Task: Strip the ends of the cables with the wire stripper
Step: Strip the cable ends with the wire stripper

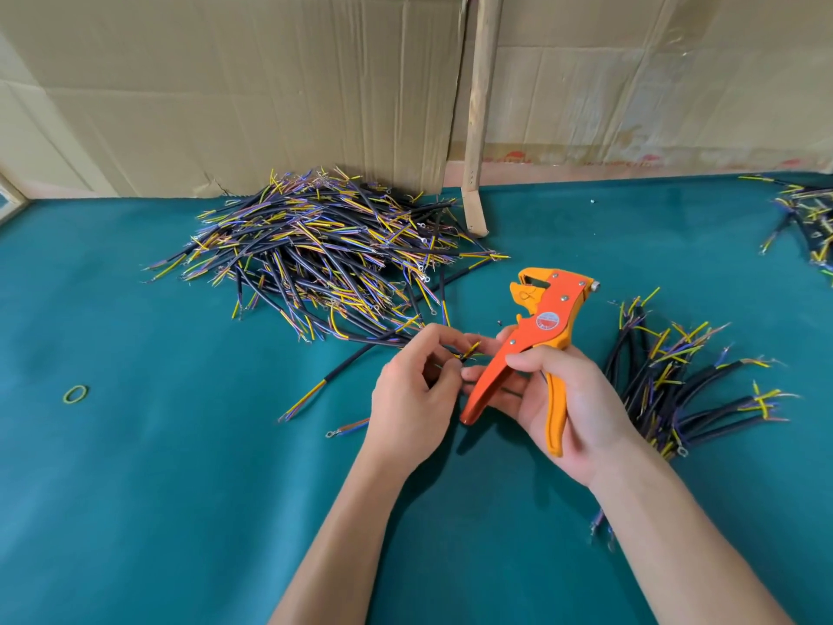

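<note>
A large heap of black cables point(315, 259) with yellow, blue and violet cores is seen at eleven o'clock on the green table point(135, 489), and most of the work is judged to lie there still, though some ends in it already carry ring terminals. A smaller pile point(676, 381) is laid at three o'clock beside the right hand, probably the finished lot, since bare strands show at its tips; a further cluster point(807, 218) is cut off by the frame at two o'clock. At centre, the orange wire stripper point(536, 336) is gripped round its handles by the right hand point(563, 399), its head raised toward twelve o'clock with nothing visibly between the jaws. One cable point(360, 372) is pinched near its end by the left hand point(414, 399), its cores point(469, 351) just beside the tool, not yet inserted. A round red-and-white label point(546, 321) is borne on the stripper; its writing cannot be read. A green rubber band point(75, 393) lies at nine o'clock.
</note>
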`<state>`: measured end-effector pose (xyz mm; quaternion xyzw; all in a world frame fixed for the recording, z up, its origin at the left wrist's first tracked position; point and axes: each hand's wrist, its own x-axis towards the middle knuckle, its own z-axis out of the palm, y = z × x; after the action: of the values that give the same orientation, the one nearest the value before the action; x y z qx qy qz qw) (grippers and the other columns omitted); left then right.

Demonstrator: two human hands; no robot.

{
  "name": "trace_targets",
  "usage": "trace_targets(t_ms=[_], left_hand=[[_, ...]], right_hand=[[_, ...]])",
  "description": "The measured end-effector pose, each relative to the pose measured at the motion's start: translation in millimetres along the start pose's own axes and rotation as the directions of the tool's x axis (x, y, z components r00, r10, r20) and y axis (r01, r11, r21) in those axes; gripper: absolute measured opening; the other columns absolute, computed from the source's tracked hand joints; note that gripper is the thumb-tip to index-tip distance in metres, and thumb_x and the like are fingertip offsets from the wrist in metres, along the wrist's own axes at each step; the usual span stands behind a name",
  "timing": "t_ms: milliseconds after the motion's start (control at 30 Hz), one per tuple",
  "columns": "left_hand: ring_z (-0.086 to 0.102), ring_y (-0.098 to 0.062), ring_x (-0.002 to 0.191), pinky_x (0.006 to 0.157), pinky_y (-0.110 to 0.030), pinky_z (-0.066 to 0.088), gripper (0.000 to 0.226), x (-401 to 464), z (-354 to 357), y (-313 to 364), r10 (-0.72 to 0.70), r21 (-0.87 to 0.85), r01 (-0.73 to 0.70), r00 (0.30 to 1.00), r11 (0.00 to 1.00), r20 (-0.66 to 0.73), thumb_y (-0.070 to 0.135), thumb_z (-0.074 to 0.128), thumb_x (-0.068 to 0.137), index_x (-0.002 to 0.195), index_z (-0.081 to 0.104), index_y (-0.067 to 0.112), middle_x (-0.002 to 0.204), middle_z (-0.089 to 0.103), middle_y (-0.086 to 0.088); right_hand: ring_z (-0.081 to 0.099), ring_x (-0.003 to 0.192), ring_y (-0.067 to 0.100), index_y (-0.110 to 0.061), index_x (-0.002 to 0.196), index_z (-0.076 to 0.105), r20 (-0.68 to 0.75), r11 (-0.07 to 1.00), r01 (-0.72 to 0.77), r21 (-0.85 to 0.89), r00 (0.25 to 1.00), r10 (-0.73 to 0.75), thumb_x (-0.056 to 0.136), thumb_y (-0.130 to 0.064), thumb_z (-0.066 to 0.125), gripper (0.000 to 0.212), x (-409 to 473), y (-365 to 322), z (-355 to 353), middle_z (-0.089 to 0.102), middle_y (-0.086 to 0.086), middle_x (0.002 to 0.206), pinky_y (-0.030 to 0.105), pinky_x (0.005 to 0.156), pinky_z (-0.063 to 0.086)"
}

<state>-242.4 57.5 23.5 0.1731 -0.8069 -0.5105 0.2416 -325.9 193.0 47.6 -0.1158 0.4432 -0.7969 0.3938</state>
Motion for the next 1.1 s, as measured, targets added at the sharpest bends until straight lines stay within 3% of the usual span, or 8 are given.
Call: trace_targets(t_ms=[267, 367, 533, 600, 700, 800, 933, 1100], left_hand=[[0.069, -0.027, 0.093, 0.087, -0.057, 0.053, 0.029, 4, -2, 0, -0.056, -0.080, 0.066, 0.992, 0.995, 0.115, 0.014, 0.041, 0.083, 0.095, 0.062, 0.031, 0.081, 0.066, 0.005], [0.070, -0.024, 0.106, 0.096, -0.054, 0.049, 0.021, 6, -3, 1, -0.118, -0.198, 0.152, 0.978, 0.968, 0.175, 0.019, 0.042, 0.080, 0.087, 0.062, 0.025, 0.082, 0.067, 0.007], [0.055, -0.018, 0.073, 0.077, -0.046, 0.045, 0.031, 7, 1, 11, -0.131, -0.193, 0.162, 0.978, 0.968, 0.165, 0.052, 0.053, 0.084, 0.078, 0.053, 0.022, 0.070, 0.057, 0.011], [0.044, -0.016, 0.061, 0.066, -0.039, 0.040, 0.026, 7, 3, 13, -0.088, -0.157, 0.107, 0.988, 0.982, 0.127, 0.044, 0.061, 0.085, 0.076, 0.052, 0.021, 0.060, 0.046, 0.010], [0.048, -0.018, 0.063, 0.063, -0.039, 0.043, 0.010, 7, -2, 9, -0.049, -0.221, 0.075, 0.992, 0.972, 0.119, 0.020, 0.066, 0.084, 0.082, 0.057, 0.017, 0.060, 0.051, 0.005], [0.059, -0.016, 0.067, 0.063, -0.034, 0.048, 0.015, 7, -12, 3, -0.101, -0.237, 0.137, 0.982, 0.962, 0.161, 0.026, 0.072, 0.084, 0.094, 0.067, 0.017, 0.074, 0.069, -0.003], [0.057, -0.005, 0.062, 0.061, -0.017, 0.043, 0.002, 10, -18, -8, -0.062, -0.148, 0.095, 0.976, 0.984, 0.211, 0.023, 0.076, 0.090, 0.090, 0.077, 0.021, 0.071, 0.071, 0.009], [0.059, -0.008, 0.065, 0.065, -0.025, 0.048, 0.006, 9, -16, -12, -0.092, -0.325, 0.098, 0.995, 0.941, 0.036, 0.019, 0.082, 0.082, 0.086, 0.078, 0.021, 0.074, 0.072, 0.007]], right_hand=[[0.072, 0.091, 0.040, -0.005, 0.104, 0.057, -0.050, 1.000, 0.003, 0.013, 0.999, -0.002, 0.072, -0.004, 0.060, 0.032, 4, 4, 1, 0.071, 0.029, 0.104, 0.049, 0.082, 0.061], [0.070, 0.091, 0.043, -0.004, 0.103, 0.059, -0.072, 1.000, 0.003, 0.009, 0.997, -0.002, 0.072, -0.004, 0.061, 0.032, 4, 5, 1, 0.071, 0.027, 0.099, 0.050, 0.084, 0.061], [0.072, 0.089, 0.037, -0.005, 0.101, 0.063, -0.090, 0.999, 0.015, -0.042, 0.996, -0.018, 0.071, -0.005, 0.062, 0.030, 5, 5, 1, 0.071, 0.019, 0.092, 0.043, 0.079, 0.061], [0.069, 0.090, 0.036, -0.007, 0.097, 0.066, -0.114, 0.997, 0.020, -0.068, 0.993, -0.028, 0.070, -0.007, 0.064, 0.027, 6, 6, -1, 0.069, 0.017, 0.092, 0.043, 0.079, 0.060], [0.070, 0.091, 0.038, -0.007, 0.098, 0.065, -0.122, 0.995, 0.029, -0.099, 0.992, -0.041, 0.071, -0.008, 0.063, 0.027, 6, 5, -3, 0.071, 0.024, 0.098, 0.047, 0.083, 0.058], [0.072, 0.093, 0.037, -0.007, 0.098, 0.064, -0.112, 0.991, 0.050, -0.120, 0.992, -0.064, 0.072, -0.008, 0.062, 0.026, 6, 6, -5, 0.073, 0.025, 0.099, 0.045, 0.081, 0.059], [0.073, 0.094, 0.040, -0.005, 0.101, 0.062, -0.115, 0.990, 0.069, -0.121, 0.990, -0.083, 0.073, -0.006, 0.062, 0.028, 7, 6, -6, 0.074, 0.026, 0.102, 0.042, 0.077, 0.060], [0.073, 0.100, 0.044, -0.003, 0.108, 0.061, -0.092, 0.993, 0.071, -0.099, 0.992, -0.080, 0.077, 0.000, 0.064, 0.031, 4, -1, -10, 0.073, 0.027, 0.110, 0.045, 0.080, 0.061]])
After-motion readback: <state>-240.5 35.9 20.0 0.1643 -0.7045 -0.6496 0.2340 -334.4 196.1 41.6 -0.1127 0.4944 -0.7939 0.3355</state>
